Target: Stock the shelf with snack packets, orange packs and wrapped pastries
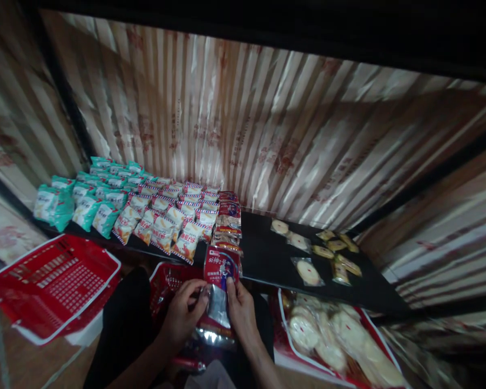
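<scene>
Both forearms bare, reaching forward from bottom edge, angled toward each other. Left hand (186, 308) turned inward, fingers (194, 284) curled, thumb drawn close to them in pinch. Right hand (241, 307) facing it, thumb (230, 289) nearly straight, pointing forward, other fingers mostly hidden beneath. Hands near each other, apart. Left leg (123, 324) dark-clad, bent, outside left forearm (143, 359).

- Dim scene here, murky all round, the black shelf (261, 246) soaking up the light!
- Behind the shelf, pale streaks gleam down the pleated sheet (210, 113), shadow darkening its upper right.
- High above the shelf, the overhead board (267, 21) sinks almost to black.
- In front of the shelf, the held packet (219, 292) shines silvery!
- Beyond the shelf's right end, folds stretch, soft and smeared.
</scene>
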Motion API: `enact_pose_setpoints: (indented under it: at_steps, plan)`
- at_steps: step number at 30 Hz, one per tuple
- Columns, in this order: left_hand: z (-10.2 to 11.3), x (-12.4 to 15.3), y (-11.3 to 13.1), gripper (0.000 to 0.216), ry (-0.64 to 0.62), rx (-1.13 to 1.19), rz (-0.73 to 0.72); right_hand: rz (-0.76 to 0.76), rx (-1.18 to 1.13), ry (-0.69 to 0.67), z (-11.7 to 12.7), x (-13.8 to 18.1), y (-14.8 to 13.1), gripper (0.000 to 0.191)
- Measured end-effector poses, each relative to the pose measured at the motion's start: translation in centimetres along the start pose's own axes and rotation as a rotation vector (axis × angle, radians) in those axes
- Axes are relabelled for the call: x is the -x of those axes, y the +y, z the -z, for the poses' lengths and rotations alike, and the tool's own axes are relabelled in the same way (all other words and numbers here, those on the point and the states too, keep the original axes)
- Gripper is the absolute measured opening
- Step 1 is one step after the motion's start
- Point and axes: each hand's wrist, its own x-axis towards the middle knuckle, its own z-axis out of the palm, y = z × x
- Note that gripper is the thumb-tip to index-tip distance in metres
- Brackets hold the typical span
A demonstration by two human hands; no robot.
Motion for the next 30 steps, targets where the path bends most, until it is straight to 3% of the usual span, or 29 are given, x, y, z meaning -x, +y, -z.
enact_pose_setpoints:
  at_steps: [5,9,15,19,24,30]
  plan:
    - [-2.1,-1.0,0.0,0.039,-0.106,0.109,0.086,-0.005,0.016,0.051,2.0,-2.1,-0.5,0.053]
    - [-3.3,-3.4,1.0,0.034,-0.069,0.102,-0.033,0.050,-0.005,0.021,3.7,-4.7,-0.8,0.050]
    - [-5.0,-8.1,3.1,0.028,-0.028,-0.058,-0.166,0.119,0.139,0.094,5.4,-9.7,-2.1,0.037]
    - [-5.7,-10.3,3.9,0.023,0.007,-0.186,-0.187,0.164,0.314,0.131,5.6,-12.6,-3.0,0.028]
    - [-6.2,-12.1,3.2,0.026,0.053,-0.287,-0.193,0.156,0.469,0.121,5.0,-15.3,-3.3,0.023]
    - [-6.5,-14.3,2.4,0.027,0.073,-0.403,-0.155,0.086,0.646,0.100,3.8,-17.8,-4.1,0.031]
